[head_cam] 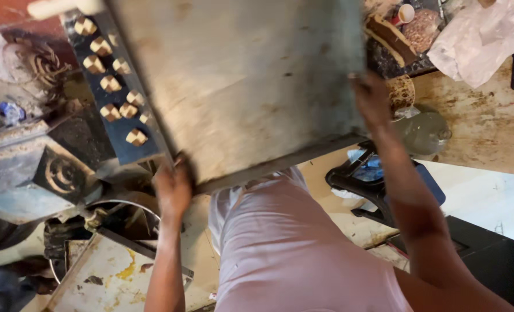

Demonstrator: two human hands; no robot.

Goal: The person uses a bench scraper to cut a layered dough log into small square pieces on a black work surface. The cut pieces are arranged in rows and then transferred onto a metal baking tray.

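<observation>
A large, worn metal baking tray fills the centre of the view, lifted clear of the surfaces and carried in both hands, its flat pale face turned up toward the camera. The left hand clamps the tray's near corner, fingers curled over the rim, while the right hand grips the opposite edge; holding two sides well apart appears to be what keeps so wide a sheet level and steady. The person's pale pink garment shows directly beneath it.

Just beyond the tray's left edge lies a dark tray with small tan dough pieces set in loose rows, spaced so they do not touch. Lower left, a stained, yellow-smeared metal sheet rests over a round basin. To the right, a stained desk carries a crumpled white plastic sheet, with a grey-green kettle-like vessel near its edge and a black plastic stool below.
</observation>
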